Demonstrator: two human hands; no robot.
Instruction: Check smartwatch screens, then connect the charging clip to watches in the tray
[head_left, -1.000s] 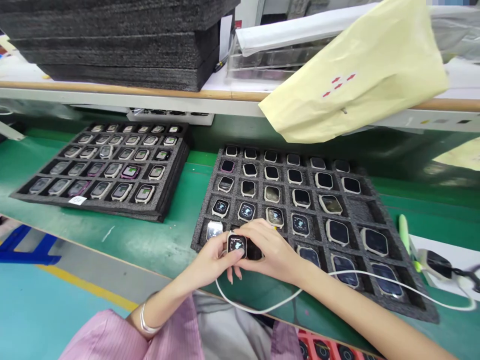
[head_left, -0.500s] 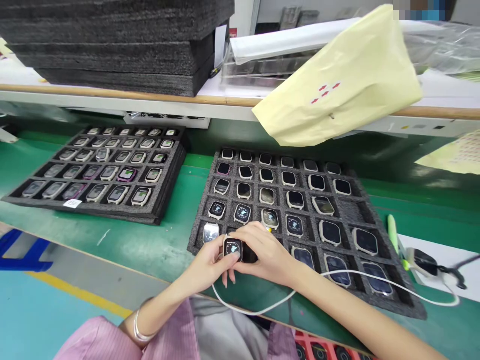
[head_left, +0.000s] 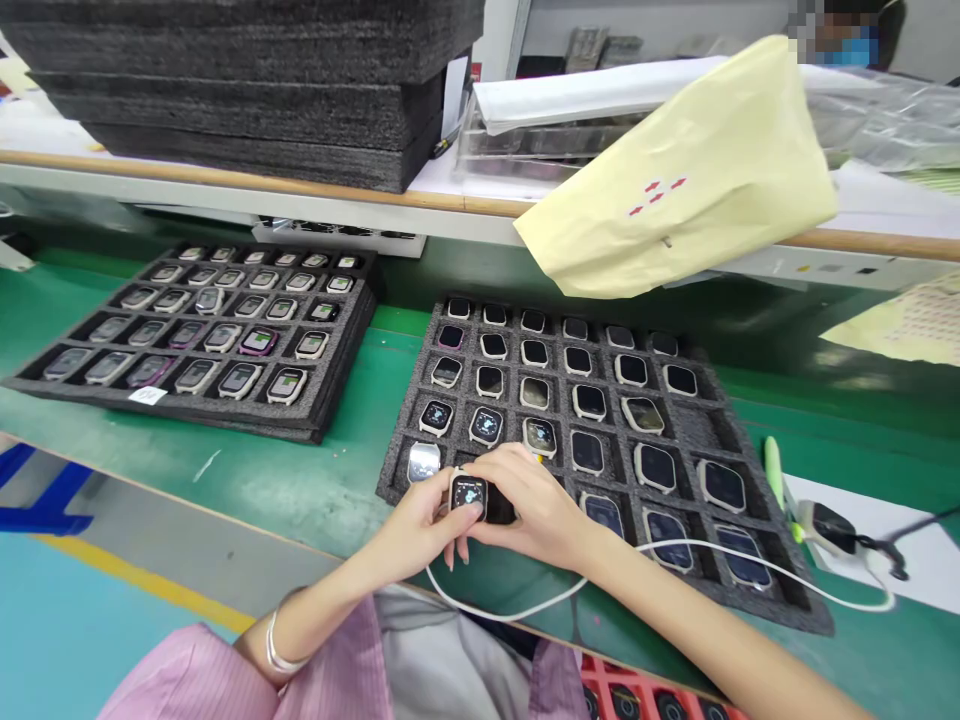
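A smartwatch case (head_left: 469, 496) without a strap, its screen lit, is held between both hands over the near edge of the right foam tray (head_left: 705, 425). My left hand (head_left: 426, 525) grips it from the left, thumb across the lower part of the screen. On the other side, my right hand (head_left: 529, 505) closes around its top and right edges. A white cable (head_left: 517, 613) loops below the hands and runs right under my right forearm; whether it joins the watch is hidden. Several more watches sit in the tray's compartments, a few with lit screens.
To the left lies a second foam tray (head_left: 319, 395) with more watches. A shelf (head_left: 330, 195) crosses behind, bearing stacked black foam (head_left: 262, 110) and a yellow sheet (head_left: 675, 190). At right are a green-handled tool (head_left: 773, 470) and a dark device (head_left: 829, 527). A red tray (head_left: 611, 675) shows below.
The view has shifted slightly. One watch screen in the tray, lit before, is now dark. Both hands keep the same hold on the watch.
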